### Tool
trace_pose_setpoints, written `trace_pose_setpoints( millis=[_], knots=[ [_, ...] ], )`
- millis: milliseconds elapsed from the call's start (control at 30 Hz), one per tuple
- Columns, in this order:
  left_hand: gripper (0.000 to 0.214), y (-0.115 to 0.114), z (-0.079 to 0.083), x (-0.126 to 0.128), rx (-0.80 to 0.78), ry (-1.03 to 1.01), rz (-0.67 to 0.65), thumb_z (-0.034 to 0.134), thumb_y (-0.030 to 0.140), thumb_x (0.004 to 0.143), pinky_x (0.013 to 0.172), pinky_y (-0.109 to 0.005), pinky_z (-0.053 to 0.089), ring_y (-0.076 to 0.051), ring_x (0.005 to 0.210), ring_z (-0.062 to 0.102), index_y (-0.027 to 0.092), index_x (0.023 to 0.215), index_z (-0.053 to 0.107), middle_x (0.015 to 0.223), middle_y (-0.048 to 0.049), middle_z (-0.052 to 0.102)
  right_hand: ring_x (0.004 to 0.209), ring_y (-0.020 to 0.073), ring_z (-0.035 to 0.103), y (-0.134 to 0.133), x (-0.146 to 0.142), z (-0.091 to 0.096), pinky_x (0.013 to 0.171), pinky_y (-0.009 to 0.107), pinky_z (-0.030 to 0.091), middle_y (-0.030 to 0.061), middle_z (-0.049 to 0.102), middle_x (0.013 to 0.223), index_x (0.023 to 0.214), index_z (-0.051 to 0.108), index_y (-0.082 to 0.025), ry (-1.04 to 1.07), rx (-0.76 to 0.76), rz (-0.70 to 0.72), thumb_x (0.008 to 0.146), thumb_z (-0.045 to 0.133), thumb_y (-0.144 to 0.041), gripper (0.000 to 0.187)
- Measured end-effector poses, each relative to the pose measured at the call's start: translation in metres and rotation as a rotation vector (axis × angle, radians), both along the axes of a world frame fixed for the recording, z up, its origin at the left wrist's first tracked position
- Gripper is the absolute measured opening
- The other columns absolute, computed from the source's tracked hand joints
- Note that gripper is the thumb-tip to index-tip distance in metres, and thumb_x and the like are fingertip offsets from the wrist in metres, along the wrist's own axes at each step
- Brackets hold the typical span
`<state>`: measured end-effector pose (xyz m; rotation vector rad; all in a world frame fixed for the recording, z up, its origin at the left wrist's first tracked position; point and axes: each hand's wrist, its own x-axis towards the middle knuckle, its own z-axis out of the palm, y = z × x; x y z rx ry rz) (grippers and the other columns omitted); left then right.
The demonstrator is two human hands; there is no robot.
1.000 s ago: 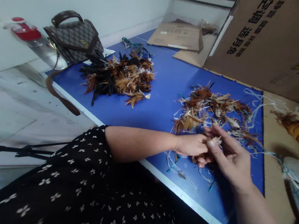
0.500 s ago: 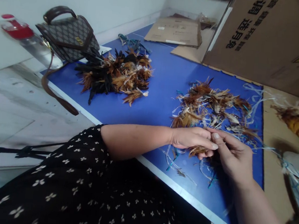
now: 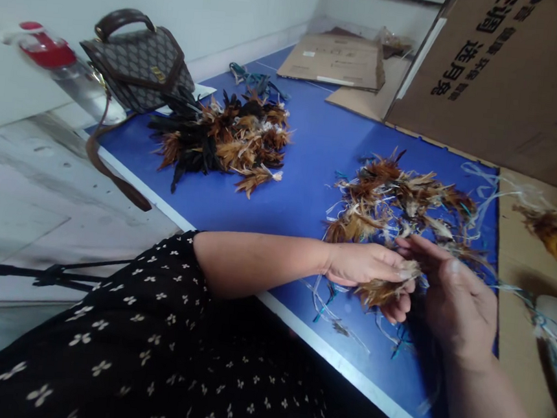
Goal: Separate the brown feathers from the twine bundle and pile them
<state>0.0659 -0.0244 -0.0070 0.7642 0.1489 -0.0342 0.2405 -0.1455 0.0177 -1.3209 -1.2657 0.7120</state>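
Note:
My left hand (image 3: 366, 263) is closed on a small bunch of brown feathers (image 3: 377, 292), whose pale quill ends stick out past the thumb. Just to its right, my right hand (image 3: 463, 300) is open, thumb raised apart from the stretched fingers. Its fingertips lie close to the bunch, beside the loose feather pile (image 3: 387, 189). That pile mixes brown, tan and grey feathers with white and teal strings. Some strings (image 3: 328, 304) trail below my left wrist.
A second heap of brown and black feathers (image 3: 231, 133) lies left on the blue table (image 3: 306, 172). Behind it are a handbag (image 3: 140, 63), a red-capped bottle (image 3: 70, 74) and teal ties (image 3: 255, 80). A large cardboard box (image 3: 503, 92) and flat cardboard (image 3: 333, 58) stand at the back.
My right hand has drawn away to the right from my left hand, and its fingers have opened. More of the feather bunch in my left hand shows now. The view has shifted slightly.

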Motion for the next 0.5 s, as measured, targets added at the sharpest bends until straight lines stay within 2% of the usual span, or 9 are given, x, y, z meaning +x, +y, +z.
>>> trace_pose_setpoints(
  millis=[33,67,100,167,200,267,367,433,500],
  knots=[
    [0.022,0.0,0.0,0.0,0.001,-0.002,0.015,0.078,0.031,0.113,0.09,-0.047,0.074,-0.023,0.087,0.085,0.015,0.099,0.073,0.091,-0.0116,0.082,0.122,0.0349,0.088,0.0,0.002,0.0,0.111,0.054,0.073,0.0129,0.088,0.144,0.146,0.089,-0.034,0.006,0.016,-0.006,0.116,0.067,-0.055,0.043],
    [0.022,0.001,-0.001,0.0,0.007,-0.004,0.031,0.079,0.032,0.113,0.088,-0.046,0.074,-0.023,0.084,0.084,0.015,0.1,0.073,0.089,-0.0106,0.082,0.131,0.0366,0.086,-0.001,0.003,0.0,0.117,0.056,0.071,0.0124,0.087,0.148,0.146,0.089,-0.035,0.024,0.009,-0.002,0.113,0.073,-0.054,0.041],
    [0.022,0.001,-0.001,0.0,0.017,-0.006,0.044,0.079,0.033,0.113,0.086,-0.045,0.074,-0.023,0.081,0.084,0.015,0.102,0.073,0.088,-0.0097,0.081,0.127,0.0367,0.087,-0.001,0.004,0.0,0.113,0.055,0.073,0.0117,0.085,0.152,0.147,0.089,-0.038,0.04,-0.012,0.01,0.11,0.078,-0.052,0.041],
    [0.023,0.002,-0.003,0.001,0.037,-0.014,0.058,0.078,0.034,0.114,0.083,-0.043,0.074,-0.023,0.078,0.084,0.016,0.103,0.071,0.086,-0.0088,0.081,0.096,0.0314,0.089,-0.002,0.003,0.003,0.085,0.049,0.078,0.0111,0.084,0.154,0.151,0.087,-0.041,0.018,-0.07,0.042,0.108,0.081,-0.051,0.045],
    [0.023,0.002,-0.003,0.001,0.046,-0.018,0.06,0.077,0.034,0.114,0.082,-0.042,0.074,-0.023,0.077,0.084,0.016,0.102,0.07,0.086,-0.0087,0.081,0.08,0.0276,0.085,-0.002,0.001,0.005,0.07,0.046,0.076,0.0114,0.086,0.148,0.152,0.086,-0.042,0.003,-0.092,0.058,0.108,0.082,-0.052,0.046],
    [0.022,0.003,-0.004,0.002,0.061,-0.018,0.051,0.074,0.032,0.116,0.082,-0.042,0.074,-0.023,0.076,0.084,0.016,0.101,0.069,0.086,-0.0093,0.081,0.063,0.0233,0.077,-0.001,-0.002,0.009,0.058,0.042,0.07,0.0111,0.092,0.124,0.151,0.087,-0.04,-0.047,-0.108,0.081,0.108,0.081,-0.056,0.046],
    [0.025,0.005,-0.004,0.002,0.083,-0.018,0.038,0.066,0.026,0.118,0.085,-0.043,0.075,-0.022,0.077,0.085,0.013,0.097,0.072,0.087,-0.0103,0.081,0.068,0.0269,0.079,0.002,-0.005,0.014,0.076,0.047,0.074,0.0093,0.087,0.09,0.147,0.09,-0.036,-0.174,-0.072,0.085,0.11,0.077,-0.062,0.047],
    [0.027,0.006,-0.003,0.002,0.096,-0.006,0.025,0.065,0.024,0.118,0.085,-0.041,0.074,-0.022,0.077,0.085,0.012,0.096,0.074,0.087,-0.0108,0.08,0.075,0.03,0.082,0.003,-0.005,0.015,0.095,0.054,0.074,0.0082,0.084,0.081,0.147,0.09,-0.034,-0.245,-0.05,0.089,0.111,0.074,-0.066,0.051],
    [0.025,0.006,-0.002,0.001,0.094,0.021,0.031,0.067,0.024,0.117,0.082,-0.039,0.073,-0.021,0.077,0.084,0.012,0.096,0.074,0.087,-0.0104,0.08,0.076,0.03,0.083,0.003,-0.003,0.014,0.101,0.056,0.073,0.0067,0.082,0.078,0.148,0.089,-0.033,-0.271,-0.046,0.108,0.111,0.073,-0.068,0.053]
  ],
)
